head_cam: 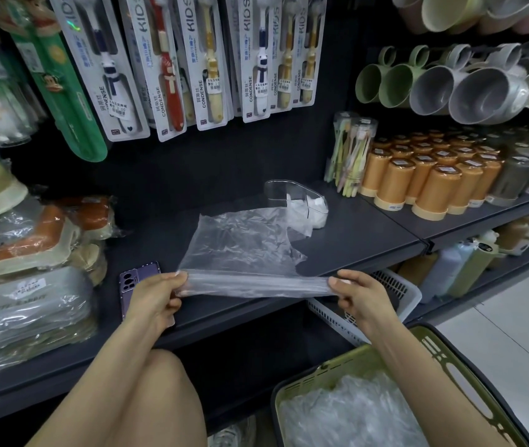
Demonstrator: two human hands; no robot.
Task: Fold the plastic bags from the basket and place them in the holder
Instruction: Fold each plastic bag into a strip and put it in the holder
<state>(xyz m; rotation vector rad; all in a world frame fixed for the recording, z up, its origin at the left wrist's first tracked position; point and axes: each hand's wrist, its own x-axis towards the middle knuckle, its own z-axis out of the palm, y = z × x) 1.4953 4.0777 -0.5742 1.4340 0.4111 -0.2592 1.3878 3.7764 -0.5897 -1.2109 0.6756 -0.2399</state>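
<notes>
One plastic bag [240, 243] pinched by left hand [153, 295] and right hand [358, 296] | green basket [331, 371]: bag heap | clear holder [284, 191]: folded bags

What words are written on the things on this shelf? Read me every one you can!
"KIDS": up the hanging toothbrush packs.
"CONDENSE": lower on the same packs, beside Chinese characters I cannot read surely.
Too small to read: the price stickers on those packs.
Blurred: the label on the wrapped packs at left.
Too small: the lid labels on the orange cups.

Clear plastic bag [240, 243], olive-green basket [347, 366], purple phone [134, 277], orange cups [431, 182].
</notes>
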